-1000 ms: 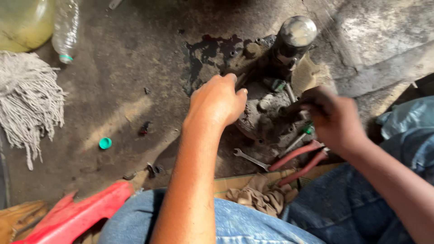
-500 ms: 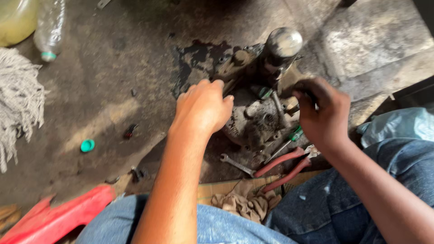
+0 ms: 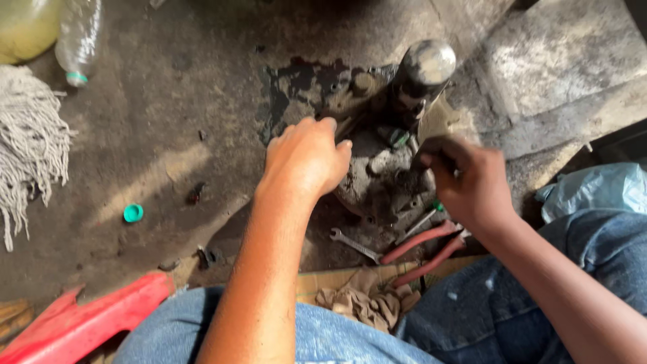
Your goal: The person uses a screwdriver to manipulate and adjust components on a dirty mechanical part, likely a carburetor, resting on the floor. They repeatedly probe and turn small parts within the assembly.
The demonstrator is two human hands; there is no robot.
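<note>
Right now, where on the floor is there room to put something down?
Bare concrete lies between the mop, the green cap and the left hand. Another bare patch is top right, beyond the grimy engine part. It is crowded by the right hand: wrench, red-handled pliers, rag.

You are sitting on the floor of a rough repair workshop. The bare concrete floor (image 3: 189,101) is stained dark with oil at upper centre of the frame. A greasy engine part (image 3: 391,162) sits at centre, with a spanner (image 3: 355,245) and red-handled pliers (image 3: 421,246) lying just below it, and a dirty rag (image 3: 364,303) at lower centre.
</note>
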